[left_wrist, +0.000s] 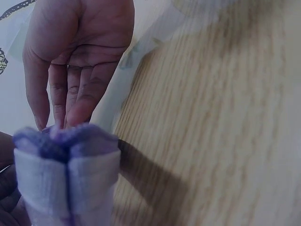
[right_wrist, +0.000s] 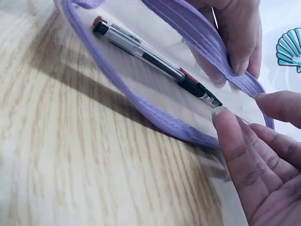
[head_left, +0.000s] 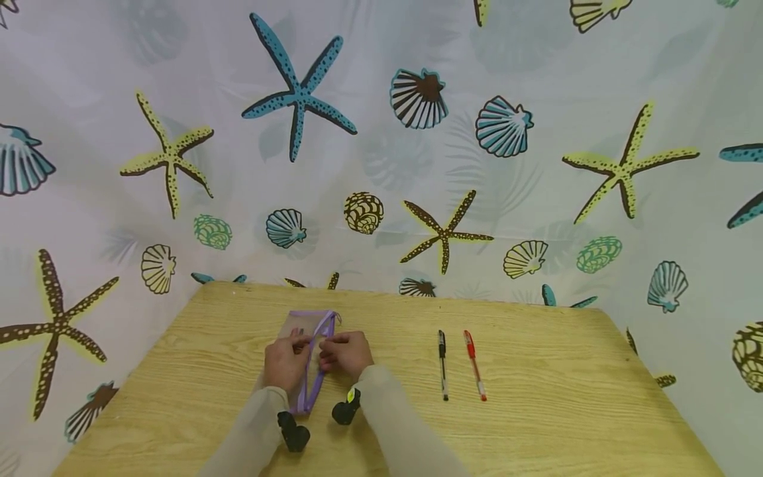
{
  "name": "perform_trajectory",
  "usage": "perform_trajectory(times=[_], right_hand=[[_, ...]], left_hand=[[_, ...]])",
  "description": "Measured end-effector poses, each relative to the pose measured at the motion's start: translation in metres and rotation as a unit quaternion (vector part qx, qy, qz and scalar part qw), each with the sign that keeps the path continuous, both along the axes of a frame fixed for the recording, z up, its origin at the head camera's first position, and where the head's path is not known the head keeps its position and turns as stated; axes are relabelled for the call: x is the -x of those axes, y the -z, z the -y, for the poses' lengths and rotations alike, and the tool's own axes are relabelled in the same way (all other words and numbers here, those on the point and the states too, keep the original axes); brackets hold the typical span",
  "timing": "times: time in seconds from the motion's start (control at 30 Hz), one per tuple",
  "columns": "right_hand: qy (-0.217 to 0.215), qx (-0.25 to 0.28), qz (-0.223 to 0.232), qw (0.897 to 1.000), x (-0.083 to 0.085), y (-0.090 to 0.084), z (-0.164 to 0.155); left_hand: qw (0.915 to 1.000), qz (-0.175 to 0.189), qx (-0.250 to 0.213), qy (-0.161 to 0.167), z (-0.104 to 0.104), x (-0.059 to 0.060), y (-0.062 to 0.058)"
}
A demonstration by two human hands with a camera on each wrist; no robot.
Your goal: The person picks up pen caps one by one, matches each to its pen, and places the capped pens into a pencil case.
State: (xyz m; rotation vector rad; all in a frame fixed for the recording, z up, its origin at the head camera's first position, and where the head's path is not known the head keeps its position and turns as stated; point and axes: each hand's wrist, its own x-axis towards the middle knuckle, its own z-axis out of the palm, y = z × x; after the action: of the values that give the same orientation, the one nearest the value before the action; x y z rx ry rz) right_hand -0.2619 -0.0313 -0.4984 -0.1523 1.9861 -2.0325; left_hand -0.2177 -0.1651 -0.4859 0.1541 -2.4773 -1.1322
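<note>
— What do we have nearest to us?

— Our two hands, meeting over a purple-edged mesh pouch (head_left: 314,351) that lies on the near left part of the wooden table (head_left: 536,430). Our left hand (head_left: 285,361) holds the pouch's left side; from the right wrist view we see its fingers curled over the purple zipper edge, pinching it.

— And our right hand?

— Our right hand (head_left: 347,352) sits just right of the opening. Its thumb (right_wrist: 230,136) presses on the near zipper edge while the other fingers are only slightly bent, touching the edge close to the left hand. We cannot tell whether it truly pinches the fabric.

— Is anything in the pouch?

— Yes, a pen with a red cap end (right_wrist: 150,59) lies inside, seen through the gaping mouth.

— What lies farther right?

— A black pen (head_left: 443,364) and a red pen (head_left: 474,365), side by side, just apart, well right of the pouch.

— And beyond?

— A curtain with starfish and shells (head_left: 417,132) behind the table's far edge.
</note>
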Motion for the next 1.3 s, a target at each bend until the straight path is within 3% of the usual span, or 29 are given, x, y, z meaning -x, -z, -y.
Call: perform_trajectory(times=[0.3,0.47,0.77,1.13,1.3], right_hand=[[-0.006,-0.001,0.004,1.0,-0.004,-0.003,-0.006],[-0.018,0.003,0.001,1.0,-0.014,-0.017,-0.011],[-0.021,0.006,0.005,1.0,0.001,0.006,-0.012],[-0.009,0.031,-0.007,0.999,-0.015,-0.023,-0.027],[-0.005,0.036,0.002,0.999,-0.016,-0.027,-0.035]], left_hand=[[1.0,0.005,-0.006,0.006,-0.001,-0.003,-0.002],[0.9999,0.005,-0.008,0.007,0.0,-0.003,-0.002],[0.9997,0.015,-0.017,-0.002,0.0,-0.006,-0.002],[0.9997,0.011,-0.02,-0.002,0.003,-0.004,-0.002],[0.9998,0.01,-0.018,0.0,0.004,-0.004,-0.001]])
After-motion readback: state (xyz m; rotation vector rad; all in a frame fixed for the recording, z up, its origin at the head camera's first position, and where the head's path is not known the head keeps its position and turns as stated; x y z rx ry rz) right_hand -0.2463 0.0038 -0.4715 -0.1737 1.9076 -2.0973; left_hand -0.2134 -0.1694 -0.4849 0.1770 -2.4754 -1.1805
